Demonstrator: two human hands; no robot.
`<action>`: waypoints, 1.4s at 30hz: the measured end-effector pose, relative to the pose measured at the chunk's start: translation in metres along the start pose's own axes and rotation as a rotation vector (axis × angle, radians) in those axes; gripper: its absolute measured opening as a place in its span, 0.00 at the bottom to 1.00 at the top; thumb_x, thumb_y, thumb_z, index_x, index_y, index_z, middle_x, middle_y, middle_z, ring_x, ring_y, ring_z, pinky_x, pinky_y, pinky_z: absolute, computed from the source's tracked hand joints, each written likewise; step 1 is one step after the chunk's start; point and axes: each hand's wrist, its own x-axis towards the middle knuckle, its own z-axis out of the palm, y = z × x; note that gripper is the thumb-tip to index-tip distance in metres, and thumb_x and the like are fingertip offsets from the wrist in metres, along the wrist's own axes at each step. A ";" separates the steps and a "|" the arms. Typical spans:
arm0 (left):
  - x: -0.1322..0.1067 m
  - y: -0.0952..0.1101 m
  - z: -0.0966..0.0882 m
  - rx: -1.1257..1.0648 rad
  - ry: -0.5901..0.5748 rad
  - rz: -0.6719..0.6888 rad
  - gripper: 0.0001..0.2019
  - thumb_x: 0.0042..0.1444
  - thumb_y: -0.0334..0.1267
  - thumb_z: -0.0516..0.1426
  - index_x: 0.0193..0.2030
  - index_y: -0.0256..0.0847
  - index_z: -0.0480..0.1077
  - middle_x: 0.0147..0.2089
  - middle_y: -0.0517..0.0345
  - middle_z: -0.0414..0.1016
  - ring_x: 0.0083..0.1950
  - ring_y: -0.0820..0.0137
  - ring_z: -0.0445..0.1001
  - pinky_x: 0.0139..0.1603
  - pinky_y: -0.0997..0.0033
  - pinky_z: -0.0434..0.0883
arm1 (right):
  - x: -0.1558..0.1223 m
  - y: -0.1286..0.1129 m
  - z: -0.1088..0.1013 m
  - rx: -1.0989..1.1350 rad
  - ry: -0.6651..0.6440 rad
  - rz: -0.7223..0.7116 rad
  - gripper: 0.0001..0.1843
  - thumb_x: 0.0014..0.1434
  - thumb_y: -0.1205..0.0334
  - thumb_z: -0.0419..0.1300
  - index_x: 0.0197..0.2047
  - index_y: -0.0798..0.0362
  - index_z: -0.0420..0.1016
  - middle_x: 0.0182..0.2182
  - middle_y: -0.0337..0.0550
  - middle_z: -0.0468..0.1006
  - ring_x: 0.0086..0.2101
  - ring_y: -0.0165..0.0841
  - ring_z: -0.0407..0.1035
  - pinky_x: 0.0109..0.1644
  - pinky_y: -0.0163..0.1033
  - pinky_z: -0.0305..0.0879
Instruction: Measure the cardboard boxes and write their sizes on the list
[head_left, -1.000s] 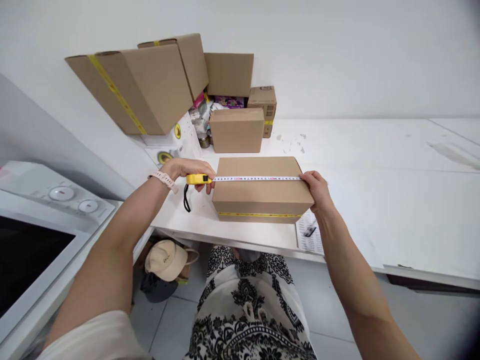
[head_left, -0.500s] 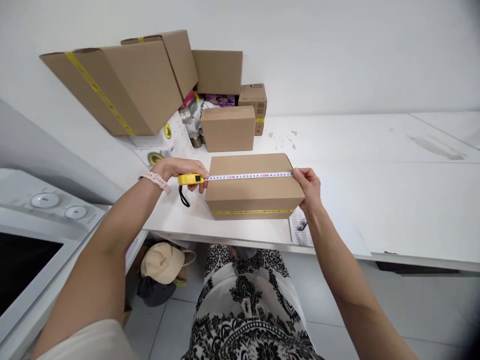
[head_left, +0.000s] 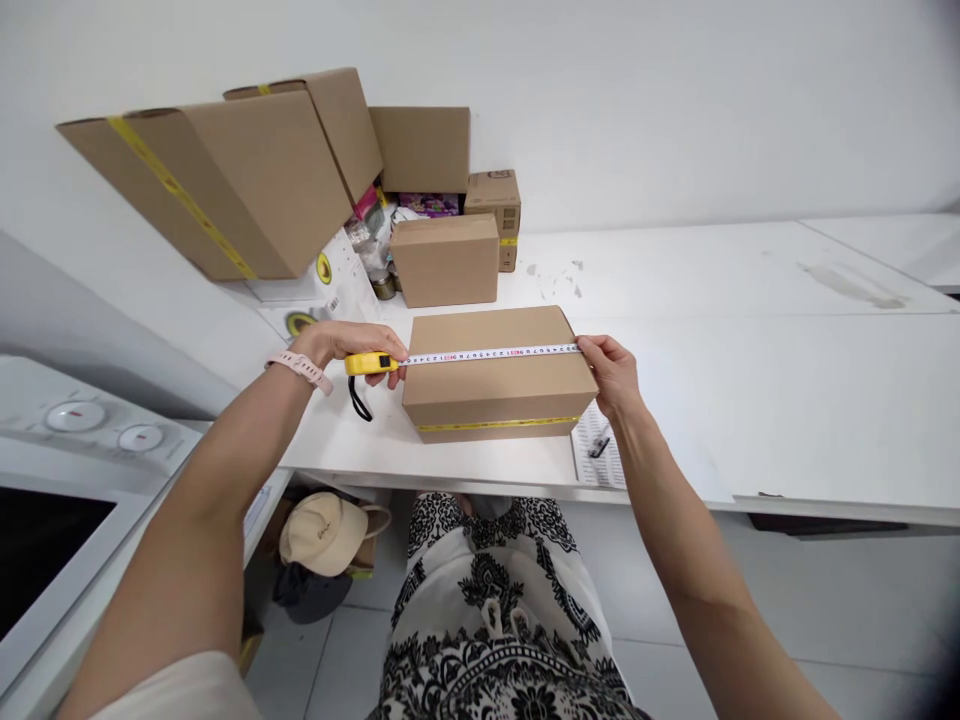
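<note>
A closed cardboard box (head_left: 495, 385) with a yellow tape strip along its near side lies on the white table in front of me. Across its top stretches the white blade of a tape measure (head_left: 369, 364), whose yellow case with a black wrist strap is at the box's left edge. My left hand (head_left: 367, 345) is closed around that case. At the right edge, my right hand (head_left: 611, 372) pinches the blade's end, its thumb and fingers against the box. The underside of my right hand's grip is partly hidden.
Large cardboard boxes (head_left: 255, 180) are stacked at the back left, beside a smaller brown box (head_left: 446, 265). A printed sheet (head_left: 585, 460) with a black object on it lies under the box's right side. A white appliance (head_left: 90, 440) stands at left; a beige cap (head_left: 330, 530) is below the table.
The view has shifted slightly, so the box, tape measure and both hands appear a little further left. The blade still spans the box top, and both grips are the same.
</note>
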 end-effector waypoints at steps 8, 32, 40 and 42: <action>-0.001 -0.005 0.002 -0.003 -0.016 0.075 0.18 0.54 0.53 0.66 0.30 0.38 0.80 0.28 0.52 0.78 0.25 0.73 0.69 0.25 0.78 0.65 | 0.005 -0.001 -0.005 -0.037 -0.010 0.000 0.17 0.37 0.51 0.78 0.27 0.50 0.80 0.21 0.33 0.70 0.24 0.26 0.59 0.28 0.33 0.57; 0.003 -0.007 0.001 0.011 0.006 0.049 0.14 0.53 0.49 0.65 0.33 0.37 0.80 0.31 0.49 0.83 0.29 0.69 0.76 0.29 0.76 0.71 | 0.005 0.001 -0.005 -0.095 -0.021 -0.037 0.17 0.40 0.48 0.75 0.27 0.49 0.77 0.21 0.33 0.70 0.23 0.27 0.59 0.26 0.35 0.56; -0.041 0.039 0.024 0.095 0.192 0.086 0.11 0.55 0.42 0.62 0.27 0.38 0.76 0.26 0.54 0.76 0.26 0.72 0.70 0.25 0.76 0.65 | -0.001 -0.046 -0.003 -0.224 -0.026 -0.124 0.14 0.46 0.56 0.73 0.24 0.51 0.73 0.21 0.37 0.71 0.23 0.26 0.61 0.26 0.35 0.61; -0.055 0.049 0.046 0.040 0.239 0.099 0.11 0.56 0.41 0.61 0.27 0.37 0.75 0.27 0.55 0.75 0.26 0.72 0.68 0.25 0.75 0.65 | -0.001 -0.069 -0.003 -0.230 -0.021 -0.229 0.12 0.52 0.56 0.71 0.27 0.51 0.74 0.22 0.37 0.71 0.24 0.27 0.64 0.27 0.35 0.65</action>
